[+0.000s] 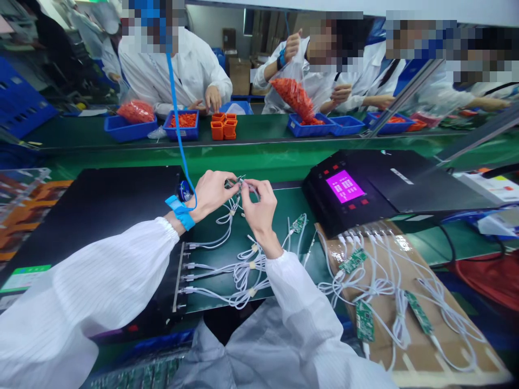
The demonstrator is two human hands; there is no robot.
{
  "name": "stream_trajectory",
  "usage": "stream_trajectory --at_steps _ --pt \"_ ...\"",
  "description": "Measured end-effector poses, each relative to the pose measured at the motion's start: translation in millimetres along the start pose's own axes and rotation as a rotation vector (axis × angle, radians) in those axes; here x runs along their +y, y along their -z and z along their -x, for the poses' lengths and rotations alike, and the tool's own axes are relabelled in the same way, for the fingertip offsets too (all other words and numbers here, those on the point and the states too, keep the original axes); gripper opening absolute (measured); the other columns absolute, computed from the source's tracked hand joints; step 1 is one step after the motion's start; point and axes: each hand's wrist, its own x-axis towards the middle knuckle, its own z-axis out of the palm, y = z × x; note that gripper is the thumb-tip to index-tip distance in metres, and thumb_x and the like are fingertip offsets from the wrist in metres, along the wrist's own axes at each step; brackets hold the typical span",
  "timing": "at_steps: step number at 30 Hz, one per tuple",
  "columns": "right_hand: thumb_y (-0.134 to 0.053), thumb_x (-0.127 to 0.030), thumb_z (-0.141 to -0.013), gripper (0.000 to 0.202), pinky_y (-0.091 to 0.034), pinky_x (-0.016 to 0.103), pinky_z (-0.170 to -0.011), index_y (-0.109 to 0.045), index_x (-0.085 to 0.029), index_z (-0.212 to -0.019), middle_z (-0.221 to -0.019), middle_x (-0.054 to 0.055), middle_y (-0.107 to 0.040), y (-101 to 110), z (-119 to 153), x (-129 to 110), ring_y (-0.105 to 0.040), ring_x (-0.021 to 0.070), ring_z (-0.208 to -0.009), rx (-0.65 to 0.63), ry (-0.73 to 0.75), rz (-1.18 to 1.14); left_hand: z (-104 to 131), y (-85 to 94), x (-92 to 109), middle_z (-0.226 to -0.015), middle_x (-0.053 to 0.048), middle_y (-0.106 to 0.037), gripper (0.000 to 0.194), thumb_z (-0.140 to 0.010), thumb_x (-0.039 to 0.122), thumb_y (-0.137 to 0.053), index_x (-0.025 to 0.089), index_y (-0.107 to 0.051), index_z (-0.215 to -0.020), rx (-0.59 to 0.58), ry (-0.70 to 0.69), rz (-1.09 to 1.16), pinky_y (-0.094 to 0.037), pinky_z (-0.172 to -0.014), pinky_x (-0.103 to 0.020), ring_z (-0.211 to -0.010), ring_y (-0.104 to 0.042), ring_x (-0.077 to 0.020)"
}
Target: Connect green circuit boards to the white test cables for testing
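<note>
My left hand, with a blue wrist strap on its wrist, pinches what looks like the edge of a small circuit board, mostly hidden by the fingers. Against it, my right hand is closed on the end of a white cable, whose plug is barely visible between thumb and forefinger. Both sets of fingertips nearly meet above the green table. Below them, bundled white cables run from ports along the black box on the left. A green circuit board lies right of my right hand, attached to a white cable.
At right, a black tester with a lit purple screen feeds white cables to several circuit boards on brown cardboard. Beyond, co-workers handle orange parts in blue trays. Orange holders stand there. A blue cord hangs ahead.
</note>
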Motion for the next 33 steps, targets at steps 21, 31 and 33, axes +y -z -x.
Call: stream_trajectory --at_steps 21,31,33 --pt "-0.063 -0.027 -0.096 0.006 -0.058 0.032 -0.078 -0.065 -0.022 -0.093 -0.091 0.003 -0.066 -2.8 -2.9 2.6 -0.066 0.0155 -0.082 0.009 -0.043 -0.020 -0.9 -1.7 -1.4 -0.093 -0.008 -0.082 0.020 -0.093 0.030 -0.068 0.020 -0.082 -0.104 -0.023 0.001 0.004 -0.049 -0.075 -0.031 -0.093 -0.077 -0.0265" --pt "-0.064 -0.029 -0.096 0.007 -0.059 0.033 -0.079 -0.067 -0.023 -0.093 -0.092 0.003 -0.066 -4.3 0.3 5.6 -0.067 0.0160 -0.083 0.019 -0.059 -0.065 -0.3 -0.6 -1.4 -0.093 -0.007 -0.082 0.020 -0.094 0.033 -0.067 0.021 -0.083 -0.099 -0.027 -0.006 0.035 -0.048 -0.073 -0.030 -0.090 -0.076 -0.0255" --pt "-0.063 -0.029 -0.096 0.008 -0.059 0.033 -0.080 -0.067 -0.022 -0.094 -0.093 0.003 -0.066 -5.3 0.2 5.8 -0.067 0.0160 -0.084 0.020 -0.059 -0.059 0.0 -1.3 -1.1 -0.093 -0.007 -0.082 0.021 -0.095 0.032 -0.065 0.021 -0.083 -0.099 -0.025 -0.016 0.003 -0.047 -0.071 -0.031 -0.089 -0.076 -0.0254"
